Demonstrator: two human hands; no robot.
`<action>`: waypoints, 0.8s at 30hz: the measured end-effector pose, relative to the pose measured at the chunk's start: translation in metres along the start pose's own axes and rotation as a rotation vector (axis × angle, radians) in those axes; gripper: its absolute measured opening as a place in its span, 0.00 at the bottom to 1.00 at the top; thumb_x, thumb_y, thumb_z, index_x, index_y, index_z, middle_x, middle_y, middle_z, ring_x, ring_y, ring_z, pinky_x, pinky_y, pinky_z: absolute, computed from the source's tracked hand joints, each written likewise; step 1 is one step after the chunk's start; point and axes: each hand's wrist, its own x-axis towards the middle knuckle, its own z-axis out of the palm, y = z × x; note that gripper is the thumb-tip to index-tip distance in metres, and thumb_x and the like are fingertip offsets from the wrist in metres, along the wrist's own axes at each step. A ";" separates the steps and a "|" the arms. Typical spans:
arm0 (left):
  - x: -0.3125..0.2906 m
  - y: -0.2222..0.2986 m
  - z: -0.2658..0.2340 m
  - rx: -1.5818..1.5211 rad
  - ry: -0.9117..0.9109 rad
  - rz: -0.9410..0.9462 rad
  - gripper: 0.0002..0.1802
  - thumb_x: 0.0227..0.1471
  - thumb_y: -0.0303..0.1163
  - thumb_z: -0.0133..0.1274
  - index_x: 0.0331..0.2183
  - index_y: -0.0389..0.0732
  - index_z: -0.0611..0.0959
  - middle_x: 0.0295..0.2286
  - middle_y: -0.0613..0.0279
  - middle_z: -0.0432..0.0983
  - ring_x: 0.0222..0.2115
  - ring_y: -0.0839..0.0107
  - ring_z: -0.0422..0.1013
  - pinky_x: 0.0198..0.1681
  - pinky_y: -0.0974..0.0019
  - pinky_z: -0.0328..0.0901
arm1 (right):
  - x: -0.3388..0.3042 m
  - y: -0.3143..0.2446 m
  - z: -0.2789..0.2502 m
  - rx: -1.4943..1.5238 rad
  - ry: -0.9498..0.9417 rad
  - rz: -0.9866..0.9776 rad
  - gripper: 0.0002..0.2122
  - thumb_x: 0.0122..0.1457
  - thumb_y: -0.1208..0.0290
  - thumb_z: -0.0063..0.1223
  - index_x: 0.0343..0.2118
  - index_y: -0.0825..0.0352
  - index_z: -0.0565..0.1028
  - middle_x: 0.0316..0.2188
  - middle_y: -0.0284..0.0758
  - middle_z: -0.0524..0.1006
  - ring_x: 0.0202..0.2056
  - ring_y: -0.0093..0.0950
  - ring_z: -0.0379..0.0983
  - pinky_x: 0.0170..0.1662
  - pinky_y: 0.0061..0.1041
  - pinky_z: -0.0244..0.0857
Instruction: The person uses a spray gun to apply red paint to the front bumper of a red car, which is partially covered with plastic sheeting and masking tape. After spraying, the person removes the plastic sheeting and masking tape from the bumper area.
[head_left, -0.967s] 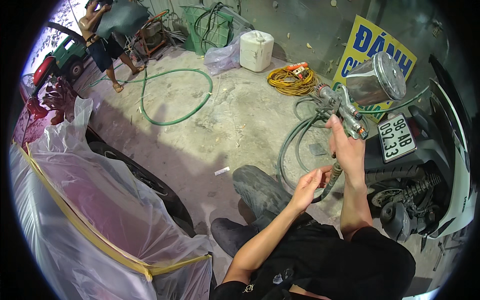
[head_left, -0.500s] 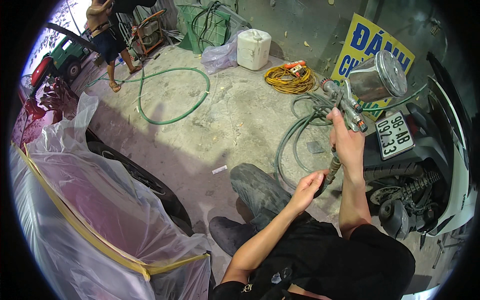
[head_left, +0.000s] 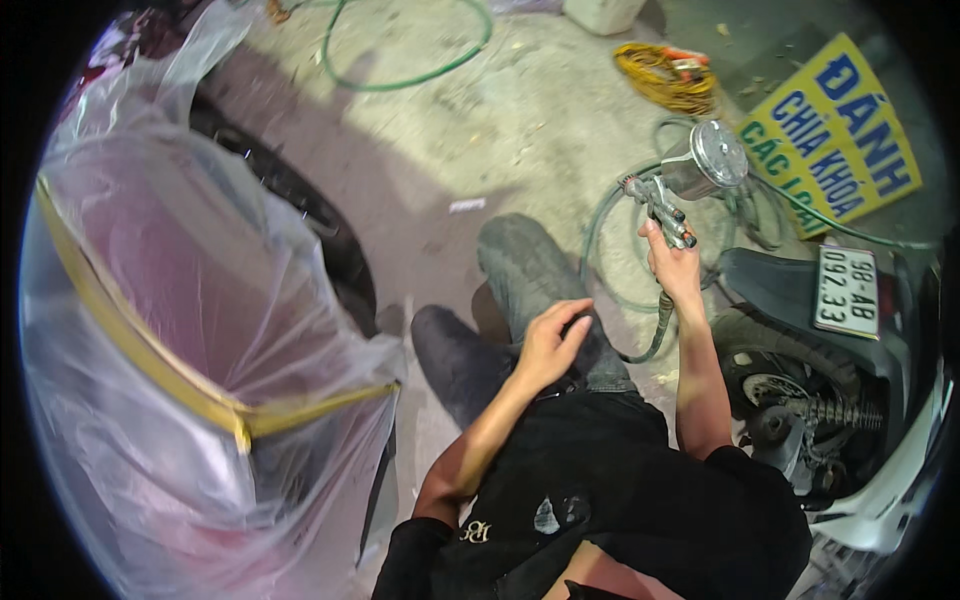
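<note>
My right hand (head_left: 675, 265) is closed around the handle of a spray gun (head_left: 660, 205), raised in front of me on the right. A silvery metal cup (head_left: 706, 160) with a lid sits on the gun, leaning to the right. From the bottom of the handle an air hose (head_left: 662, 330) curves down toward my legs. My left hand (head_left: 552, 343) holds nothing. Its fingers are stretched out and lie over my thigh, the thumb apart from them. Whether it touches the trousers is hard to tell.
On the left stands a vehicle part under clear plastic sheeting (head_left: 290, 300) edged with yellow tape (head_left: 150, 345). A motorbike (head_left: 800, 330) is close at my right, near a yellow sign (head_left: 830, 140). Green hose (head_left: 400, 82) and a coiled yellow cable (head_left: 665, 85) lie on the floor.
My left hand has let go of the hose connection below the gun and moved left to my thigh. My right hand keeps the spray gun. The view has tilted down.
</note>
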 end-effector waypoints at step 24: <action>-0.171 -0.086 -0.075 0.472 0.404 -0.556 0.25 0.59 0.36 0.56 0.56 0.39 0.76 0.64 0.40 0.56 0.65 0.39 0.52 0.66 0.48 0.51 | -0.033 0.033 0.021 -0.118 -0.415 -0.037 0.05 0.64 0.75 0.52 0.40 0.70 0.74 0.29 0.31 0.78 0.27 0.18 0.71 0.32 0.20 0.64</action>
